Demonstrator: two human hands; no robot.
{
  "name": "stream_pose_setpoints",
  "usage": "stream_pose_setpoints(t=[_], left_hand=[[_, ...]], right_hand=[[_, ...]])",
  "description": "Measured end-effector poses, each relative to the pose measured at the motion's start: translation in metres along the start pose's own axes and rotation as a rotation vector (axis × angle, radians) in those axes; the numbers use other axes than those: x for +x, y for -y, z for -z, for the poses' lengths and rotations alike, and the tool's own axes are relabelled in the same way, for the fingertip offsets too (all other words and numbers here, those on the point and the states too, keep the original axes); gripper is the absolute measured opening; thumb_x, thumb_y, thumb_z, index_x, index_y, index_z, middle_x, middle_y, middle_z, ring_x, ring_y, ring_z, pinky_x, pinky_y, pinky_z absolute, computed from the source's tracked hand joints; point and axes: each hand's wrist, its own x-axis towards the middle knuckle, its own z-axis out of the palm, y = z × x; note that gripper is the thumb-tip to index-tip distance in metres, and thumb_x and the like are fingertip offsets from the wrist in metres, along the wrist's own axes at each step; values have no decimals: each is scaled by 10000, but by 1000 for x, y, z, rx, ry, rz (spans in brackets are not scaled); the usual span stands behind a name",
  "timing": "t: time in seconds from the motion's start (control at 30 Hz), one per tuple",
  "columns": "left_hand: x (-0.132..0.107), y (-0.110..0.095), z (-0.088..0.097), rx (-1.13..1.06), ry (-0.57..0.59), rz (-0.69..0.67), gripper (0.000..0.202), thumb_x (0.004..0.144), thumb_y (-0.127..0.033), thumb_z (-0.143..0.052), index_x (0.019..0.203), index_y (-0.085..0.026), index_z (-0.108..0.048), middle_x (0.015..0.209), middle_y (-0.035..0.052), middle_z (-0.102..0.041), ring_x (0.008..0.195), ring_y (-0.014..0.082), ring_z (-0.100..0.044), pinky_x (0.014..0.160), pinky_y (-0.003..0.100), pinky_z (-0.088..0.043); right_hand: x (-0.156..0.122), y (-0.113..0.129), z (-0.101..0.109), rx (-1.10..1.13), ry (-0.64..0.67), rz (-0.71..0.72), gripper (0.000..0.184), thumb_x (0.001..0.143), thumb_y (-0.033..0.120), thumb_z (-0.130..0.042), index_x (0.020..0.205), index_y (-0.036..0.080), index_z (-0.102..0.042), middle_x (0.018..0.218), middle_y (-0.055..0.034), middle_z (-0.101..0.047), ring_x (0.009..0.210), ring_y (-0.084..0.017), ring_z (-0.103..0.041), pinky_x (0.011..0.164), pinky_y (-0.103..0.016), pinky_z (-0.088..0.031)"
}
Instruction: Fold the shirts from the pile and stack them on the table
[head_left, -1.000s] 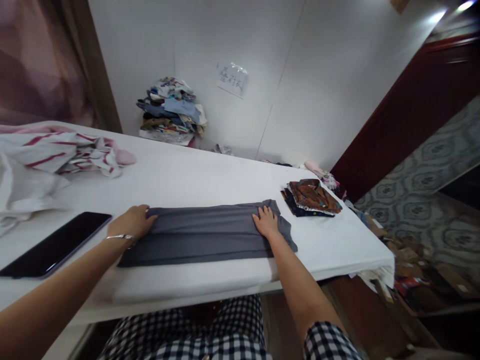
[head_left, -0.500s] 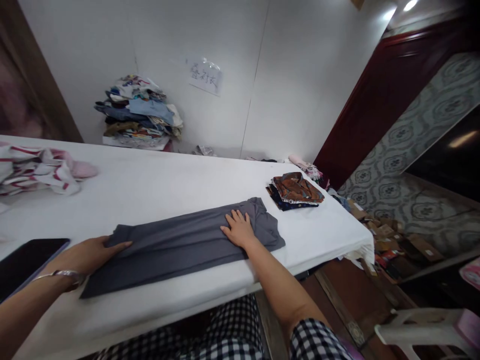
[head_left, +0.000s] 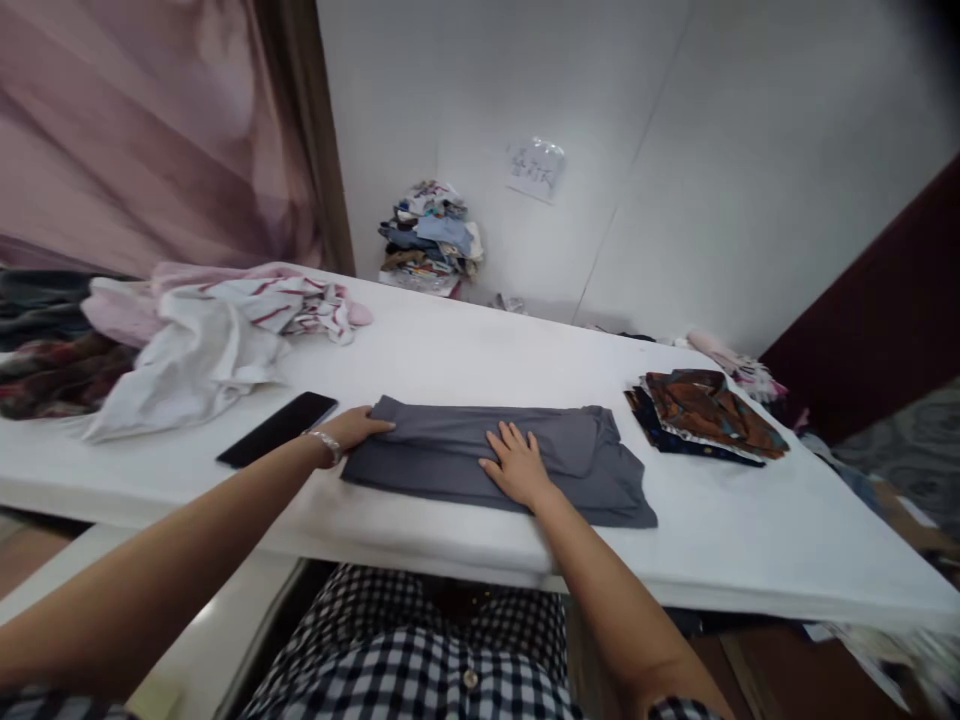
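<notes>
A dark grey garment [head_left: 457,450], folded into a long strip, lies across the front part of the white table. At its left end, my left hand [head_left: 354,428] grips the edge, the thumb on top and the other fingers partly hidden. My right hand [head_left: 519,466] rests flat on the middle of the cloth, fingers spread. The right end of the garment shows a loose, uneven fold. A black phone [head_left: 281,428] lies just left of my left hand.
Folded clothes [head_left: 709,412], brown on top, sit to the right. Crumpled white and pink clothes [head_left: 202,340] cover the left end of the white table [head_left: 465,350]. Against the wall stands a tall clothes pile [head_left: 431,238], with a paper sign [head_left: 535,170] above it.
My view has swung left, bringing the pink curtain and more of the left-hand clothes into sight. Both hands stay at about the same places on the grey garment.
</notes>
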Motion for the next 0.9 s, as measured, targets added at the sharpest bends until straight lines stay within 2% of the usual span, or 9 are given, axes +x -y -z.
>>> stream_pose_setpoints(t=[0.17,0.27,0.37,0.5,0.57,0.67,0.73,0.83,0.9], left_hand=[[4,-24,9,109,-27,-123,471,560,-342,-743,992,-166,-677,1022,107,-727,977,282,-662,809,316,-520],[3,-58,3,155,-53,-219,533,611,-382,-728,1093,-166,-652,1113,107,-701,1044,280,-636,875,315,-495],[-9,-102,-29,124,15,-305,632,663,-423,-723,1222,-164,-585,1105,114,-698,956,274,-662,823,335,-514],[-28,-142,-89,-268,398,-357,759,745,-539,-658,1372,-169,-443,1166,170,-665,801,244,-689,704,364,-548],[-30,-141,-108,-316,413,-439,733,786,-543,-607,1390,-176,-411,1268,182,-606,834,223,-684,729,361,-550],[-19,-111,-115,-28,40,-550,613,813,-512,-560,1322,-177,-489,1332,148,-563,1005,239,-638,877,362,-502],[-9,-82,-112,147,-135,-480,617,819,-539,-520,1309,-163,-502,1311,149,-575,1084,270,-606,923,372,-467],[2,-49,-109,182,-72,-265,734,792,-625,-494,1332,-129,-467,1114,161,-676,986,286,-654,797,371,-500],[5,-41,-113,149,10,-186,763,756,-671,-507,1297,-133,-499,979,153,-711,873,288,-680,703,370,-508]], right_hand=[[2,-7,-18,148,-75,6,553,899,462,-514,1396,223,-480,1537,-125,-330,1452,-276,-215,1162,-542,-94],[6,-20,-16,499,-315,-19,513,869,439,-535,1322,199,-555,1455,-122,-466,1391,-247,-361,1152,-478,-225],[7,-37,-8,918,-650,-133,505,835,453,-537,1234,150,-602,1290,-142,-617,1229,-242,-547,1050,-428,-404],[1,-67,4,1317,-942,-297,501,790,462,-566,1182,152,-590,1182,-147,-674,1114,-237,-628,928,-413,-497],[-5,-79,6,1413,-963,-365,478,775,447,-582,1159,163,-586,1164,-146,-682,1072,-232,-653,882,-397,-518],[-9,-87,5,1431,-958,-409,450,758,439,-603,1118,168,-597,1136,-139,-694,1017,-226,-675,834,-372,-535],[-8,-85,4,1415,-959,-391,436,760,444,-614,1094,164,-608,1113,-135,-702,997,-222,-679,826,-362,-537],[-4,-78,4,1391,-953,-352,415,767,441,-620,1060,147,-621,1072,-134,-714,978,-216,-680,838,-357,-531],[-2,-73,7,1379,-961,-339,404,764,431,-617,1043,140,-623,1048,-132,-718,956,-209,-681,837,-350,-528]])
